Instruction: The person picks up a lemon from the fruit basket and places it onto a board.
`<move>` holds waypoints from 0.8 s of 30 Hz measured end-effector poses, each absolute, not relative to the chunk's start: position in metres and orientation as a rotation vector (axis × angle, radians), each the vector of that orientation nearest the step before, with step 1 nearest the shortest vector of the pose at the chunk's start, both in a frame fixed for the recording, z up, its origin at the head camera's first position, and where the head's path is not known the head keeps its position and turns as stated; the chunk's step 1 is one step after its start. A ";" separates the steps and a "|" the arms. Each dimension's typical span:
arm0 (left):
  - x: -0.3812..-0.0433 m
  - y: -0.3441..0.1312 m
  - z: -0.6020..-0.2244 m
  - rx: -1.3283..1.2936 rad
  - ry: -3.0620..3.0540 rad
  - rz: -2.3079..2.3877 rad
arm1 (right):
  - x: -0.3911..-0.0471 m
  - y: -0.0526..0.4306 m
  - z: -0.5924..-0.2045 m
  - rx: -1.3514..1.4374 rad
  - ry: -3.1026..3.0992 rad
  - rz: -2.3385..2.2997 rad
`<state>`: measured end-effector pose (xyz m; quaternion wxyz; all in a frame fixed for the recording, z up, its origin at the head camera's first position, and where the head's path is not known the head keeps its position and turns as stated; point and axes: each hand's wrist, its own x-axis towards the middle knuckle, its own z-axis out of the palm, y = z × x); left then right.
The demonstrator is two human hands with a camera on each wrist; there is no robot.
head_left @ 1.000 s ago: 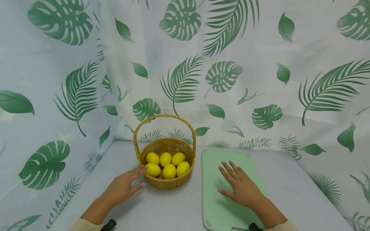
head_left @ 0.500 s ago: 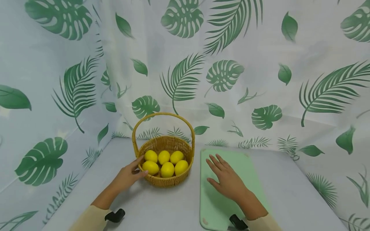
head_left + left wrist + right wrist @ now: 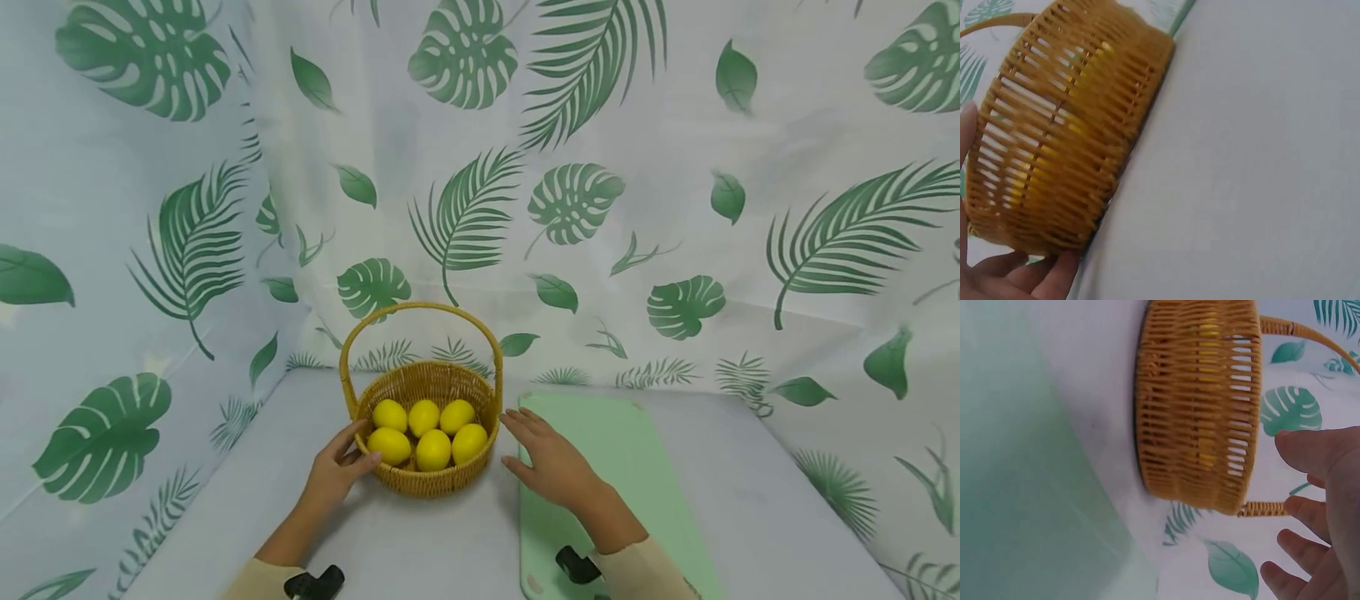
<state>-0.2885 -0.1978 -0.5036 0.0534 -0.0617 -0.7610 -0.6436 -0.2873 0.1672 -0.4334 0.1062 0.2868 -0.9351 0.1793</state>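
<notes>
A woven wicker basket (image 3: 427,483) with a tall arched handle (image 3: 423,306) stands on the table. Several yellow lemons (image 3: 433,451) lie inside it, glimpsed through the weave in both wrist views. My left hand (image 3: 330,479) rests at the basket's left side: in the left wrist view its fingers (image 3: 1057,278) reach the outer wall low near the table, the thumb beside the rim. To the right of the basket, my right hand (image 3: 558,467) hovers with fingers extended and spread, fingertips (image 3: 1285,440) close to the rim and the handle's base.
A light green cutting board (image 3: 630,517) lies right of the basket, partly under my right forearm in the head view. White cloth (image 3: 585,333) printed with green leaves hangs behind and at the sides. The tabletop (image 3: 427,550) is pale grey.
My right hand has moved left from over the cutting board to the basket's right side. My left hand has come up against the basket's left side. The basket and lemons stay put.
</notes>
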 end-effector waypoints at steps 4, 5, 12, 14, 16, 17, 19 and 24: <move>-0.287 -0.196 -0.509 -0.170 -2.214 -2.011 | -0.295 0.152 -0.435 0.885 -2.756 0.537; -0.286 -0.196 -0.510 -0.155 -2.196 -2.025 | -0.297 0.149 -0.436 0.889 -2.762 0.535; -0.285 -0.193 -0.516 -0.121 -2.180 -2.027 | -0.305 0.137 -0.447 0.946 -2.791 0.511; -0.287 -0.192 -0.515 -0.137 -2.189 -1.991 | -0.308 0.135 -0.444 0.951 -2.765 0.541; -0.289 -0.193 -0.513 -0.155 -2.185 -1.965 | -0.312 0.134 -0.440 0.949 -2.730 0.583; -0.290 -0.193 -0.512 -0.159 -2.185 -1.956 | -0.313 0.133 -0.438 0.948 -2.713 0.606; -0.292 -0.194 -0.511 -0.174 -2.189 -1.957 | -0.316 0.131 -0.434 0.949 -2.692 0.631; -0.291 -0.194 -0.514 -0.228 -2.231 -1.995 | -0.323 0.123 -0.431 0.983 -2.729 0.602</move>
